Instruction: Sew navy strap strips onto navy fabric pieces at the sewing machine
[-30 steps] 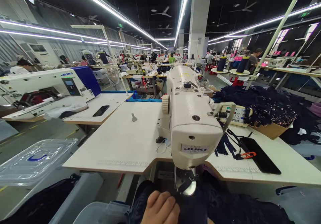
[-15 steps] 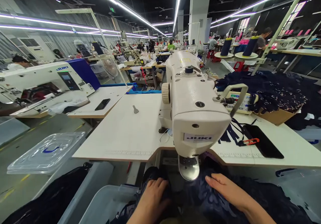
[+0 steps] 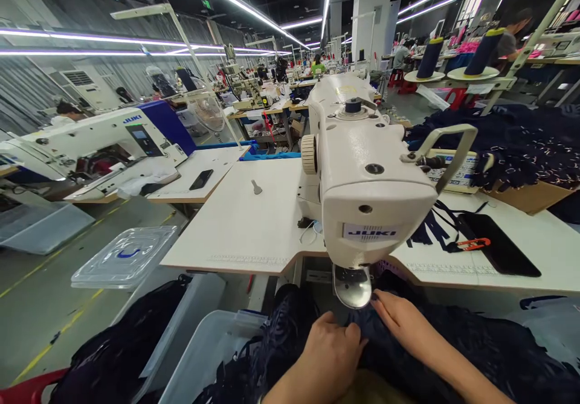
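Dark navy fabric [image 3: 378, 340] lies bunched below the head of a white JUKI sewing machine [image 3: 380, 211]. My left hand [image 3: 330, 346] is closed on the fabric, its fingers curled in just under the machine's shiny metal guard [image 3: 352, 289]. On the guard's right side, my right hand [image 3: 401, 319] pinches the same fabric, thumb and fingers close to the guard. The cloth between my hands is partly hidden by them, and the needle area is hidden behind the guard. More navy fabric spreads beneath my right forearm.
Clear plastic bins [image 3: 203, 346] with dark cloth stand at lower left. On the white table [image 3: 235, 223] lies a small metal plate [image 3: 256, 187]. To the right are orange thread snips [image 3: 471, 244], a black phone [image 3: 502, 247] and a heap of navy pieces [image 3: 525, 138].
My left hand has moved right, from the cloth on the left to beneath the guard, and its fingers have closed. My right hand has come nearer the guard. The view has shifted left.
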The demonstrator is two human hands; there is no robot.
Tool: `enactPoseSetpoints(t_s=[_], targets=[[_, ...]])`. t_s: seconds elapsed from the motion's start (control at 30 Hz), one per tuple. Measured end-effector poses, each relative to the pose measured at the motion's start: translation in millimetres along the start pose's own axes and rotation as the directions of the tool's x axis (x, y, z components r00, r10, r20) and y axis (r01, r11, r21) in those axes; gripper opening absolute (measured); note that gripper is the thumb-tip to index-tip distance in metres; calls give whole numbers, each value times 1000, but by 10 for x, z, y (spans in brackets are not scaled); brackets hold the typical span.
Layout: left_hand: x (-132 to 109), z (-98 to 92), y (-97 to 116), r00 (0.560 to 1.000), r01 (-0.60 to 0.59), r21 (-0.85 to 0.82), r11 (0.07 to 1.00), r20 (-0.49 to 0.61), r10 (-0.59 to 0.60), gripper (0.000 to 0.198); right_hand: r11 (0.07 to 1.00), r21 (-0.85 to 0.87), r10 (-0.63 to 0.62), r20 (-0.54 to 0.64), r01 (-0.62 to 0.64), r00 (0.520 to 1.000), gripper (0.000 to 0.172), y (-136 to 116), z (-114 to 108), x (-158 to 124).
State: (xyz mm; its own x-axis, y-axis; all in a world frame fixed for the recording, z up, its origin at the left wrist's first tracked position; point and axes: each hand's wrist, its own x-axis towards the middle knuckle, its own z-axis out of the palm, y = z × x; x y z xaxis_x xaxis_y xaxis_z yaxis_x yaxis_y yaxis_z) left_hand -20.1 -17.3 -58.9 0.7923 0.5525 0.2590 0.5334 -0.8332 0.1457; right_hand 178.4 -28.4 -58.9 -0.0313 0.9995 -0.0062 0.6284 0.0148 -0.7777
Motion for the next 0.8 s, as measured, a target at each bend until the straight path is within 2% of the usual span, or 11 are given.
enactPoseSetpoints(t_s=[0.13, 0.2, 0.23, 0.33, 0.4, 0.47, 0.53, 0.6, 0.67, 0.73, 0.8], targets=[[64, -33, 29, 998, 54, 6, 998, 38, -55, 14, 995, -82, 47, -126, -57, 991, 35, 77, 8, 26], [89, -56, 50, 997, 57, -11, 998, 61, -57, 9, 998, 9, 69, -124, -68, 990, 40, 2, -8, 3], [95, -60, 61, 996, 42, -20, 999, 78, -40, 14, 994, 90, 73, -98, -64, 993, 41, -48, -13, -17], [92, -25, 90, 989, -44, -35, 998, 141, 49, 18, 974, 226, 12, -90, 9, 996, 42, -147, 33, -81], [83, 29, 104, 981, -87, -33, 996, 171, 91, 9, 992, 61, -96, -245, 114, 965, 45, -129, 119, -109], [81, 72, 120, 976, -101, -38, 994, 192, 106, 9, 964, -196, -244, -387, 180, 889, 48, -62, 203, -124], [88, 68, 135, 977, -64, -46, 997, 199, 72, 8, 910, -361, -353, -417, 203, 838, 48, -4, 225, -132], [102, -8, 135, 983, 7, -56, 998, 186, 4, 16, 894, -379, -380, -363, 237, 851, 44, -12, 155, -143], [112, -156, 109, 987, 107, -133, 985, 132, -90, 52, 928, -262, -323, -217, 264, 921, 35, -115, 16, -164], [106, -345, 59, 988, 155, -316, 936, 73, -139, 88, 964, -94, -247, 28, 249, 969, 27, -295, -137, -196], [83, -521, -1, 991, 131, -529, 838, 63, -115, 92, 970, 12, -238, 266, 244, 934, 26, -490, -259, -223]])
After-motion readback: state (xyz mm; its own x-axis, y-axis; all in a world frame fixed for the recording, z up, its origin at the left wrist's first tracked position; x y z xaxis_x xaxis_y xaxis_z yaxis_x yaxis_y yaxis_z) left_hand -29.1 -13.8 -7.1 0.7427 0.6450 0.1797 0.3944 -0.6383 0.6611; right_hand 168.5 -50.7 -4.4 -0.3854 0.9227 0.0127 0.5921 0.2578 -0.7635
